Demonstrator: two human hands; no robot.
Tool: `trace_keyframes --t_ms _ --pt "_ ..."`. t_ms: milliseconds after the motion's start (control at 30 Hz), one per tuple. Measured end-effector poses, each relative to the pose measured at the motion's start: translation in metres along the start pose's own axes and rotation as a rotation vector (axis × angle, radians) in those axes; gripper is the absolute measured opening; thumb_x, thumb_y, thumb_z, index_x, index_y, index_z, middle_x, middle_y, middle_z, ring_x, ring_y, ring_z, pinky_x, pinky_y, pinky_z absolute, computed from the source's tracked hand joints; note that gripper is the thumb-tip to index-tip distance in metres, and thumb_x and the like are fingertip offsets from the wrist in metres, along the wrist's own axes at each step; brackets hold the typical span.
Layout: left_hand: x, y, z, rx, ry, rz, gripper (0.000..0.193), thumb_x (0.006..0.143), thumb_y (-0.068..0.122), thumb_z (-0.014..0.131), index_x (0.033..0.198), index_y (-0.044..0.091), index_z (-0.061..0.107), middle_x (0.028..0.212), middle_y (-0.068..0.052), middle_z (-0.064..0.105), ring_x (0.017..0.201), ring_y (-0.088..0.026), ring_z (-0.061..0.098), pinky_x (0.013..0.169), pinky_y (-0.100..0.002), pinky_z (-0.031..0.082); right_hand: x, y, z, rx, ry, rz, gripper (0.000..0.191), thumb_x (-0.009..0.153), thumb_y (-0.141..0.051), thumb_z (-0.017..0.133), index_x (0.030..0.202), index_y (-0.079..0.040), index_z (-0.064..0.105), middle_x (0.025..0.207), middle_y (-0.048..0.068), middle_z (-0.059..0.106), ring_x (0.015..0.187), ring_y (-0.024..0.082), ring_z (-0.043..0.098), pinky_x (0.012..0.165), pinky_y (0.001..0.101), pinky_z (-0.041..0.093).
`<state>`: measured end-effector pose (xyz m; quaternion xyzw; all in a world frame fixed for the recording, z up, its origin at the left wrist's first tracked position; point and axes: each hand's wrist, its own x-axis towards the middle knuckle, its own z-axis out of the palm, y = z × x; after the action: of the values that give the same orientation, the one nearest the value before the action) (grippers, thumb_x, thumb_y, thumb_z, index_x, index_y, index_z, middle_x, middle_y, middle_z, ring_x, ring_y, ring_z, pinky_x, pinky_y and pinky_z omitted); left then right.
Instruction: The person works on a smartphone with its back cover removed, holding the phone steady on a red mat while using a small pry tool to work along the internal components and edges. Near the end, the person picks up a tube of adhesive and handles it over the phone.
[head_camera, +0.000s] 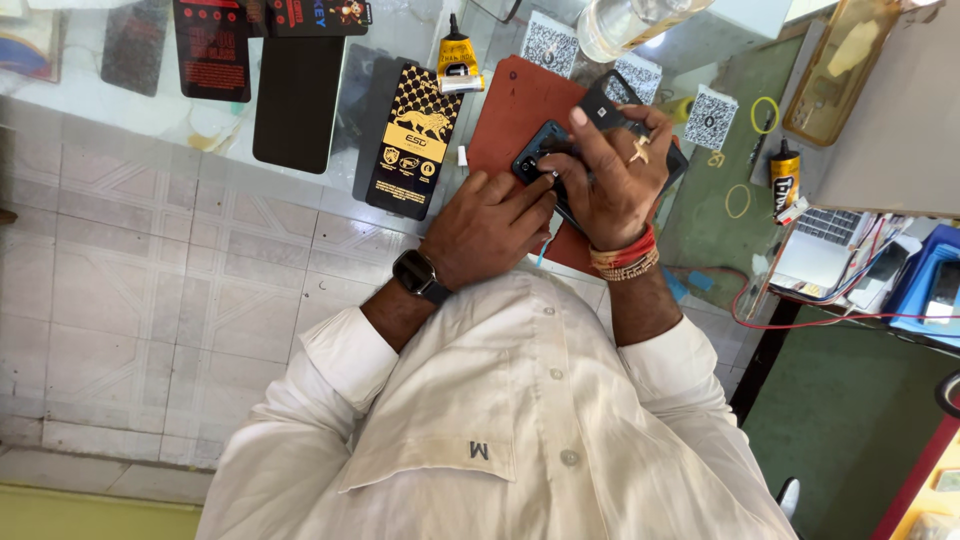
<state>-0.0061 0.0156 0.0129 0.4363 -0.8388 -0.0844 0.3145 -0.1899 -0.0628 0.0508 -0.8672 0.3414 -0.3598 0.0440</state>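
Phone (535, 158), dark and flat, is being held just above a red-brown mat (515, 95) on the glass-topped table (120, 100), close in front of the person's white shirt.

The table is being shared by a tall black package with a gold pattern (413, 135) and a plain black slab (298, 100), both lying left of the mat and apart from the phone.

The phone is being gripped from the right by the right hand (612, 180); its fingers are being wrapped closed around the far edge, with a small black card-like piece (600, 103) being pinched under the forefinger. The left hand (487, 232), worn with a dark wristwatch, is being curled loosely, its fingertips being pressed onto the phone's near corner without closing around it.

For the pressing to be done well, it is judged that the phone is best being kept level and braced by the right hand while light, even pressure is being applied by the left fingertips, so that nothing is being flexed or let slip.

Among containers, an amber tray (800, 105) at the upper right is being used for a pale flat item; a clear bottle (625, 22) is being stood beyond the mat, its contents not being readable. A yellow tube (458, 62) is being left beside the mat's top edge, and another yellow tube (785, 175) near two yellow rubber bands (765, 112).
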Motion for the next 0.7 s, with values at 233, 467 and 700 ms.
trace_keyframes --t_ms 233,467,700 --pt "-0.010 -0.004 0.002 -0.055 0.141 -0.028 0.030 0.093 0.022 0.075 0.114 0.003 0.068 0.128 -0.013 0.069 0.097 -0.027 0.059 0.083 -0.044 0.049 0.005 -0.006 -0.006 0.069 -0.048 -0.005 0.049 0.096 -0.002 0.079 0.141 -0.007 0.061 0.104 0.004 0.076 0.094 0.021 0.071 0.110 0.0516 0.045" --pt "-0.022 -0.007 0.004 -0.118 0.305 -0.091 0.020 0.095 0.012 0.076 0.109 -0.001 0.070 0.111 -0.013 0.070 0.094 -0.029 0.061 0.086 -0.043 0.053 -0.003 -0.003 0.001 0.073 -0.045 0.087 0.056 0.099 -0.006 0.081 0.149 -0.010 0.056 0.116 0.003 0.077 0.108 0.021 0.068 0.108 0.0411 0.047" --pt "-0.016 -0.005 -0.005 -0.018 0.194 0.130 0.021 0.090 0.019 0.079 0.103 0.004 0.072 0.116 -0.011 0.073 0.091 -0.023 0.060 0.077 -0.039 0.049 0.005 -0.010 -0.002 0.293 -0.103 0.121 0.053 0.108 0.000 0.059 0.157 -0.005 0.040 0.138 0.007 0.073 0.115 0.016 0.072 0.112 0.0381 0.043"
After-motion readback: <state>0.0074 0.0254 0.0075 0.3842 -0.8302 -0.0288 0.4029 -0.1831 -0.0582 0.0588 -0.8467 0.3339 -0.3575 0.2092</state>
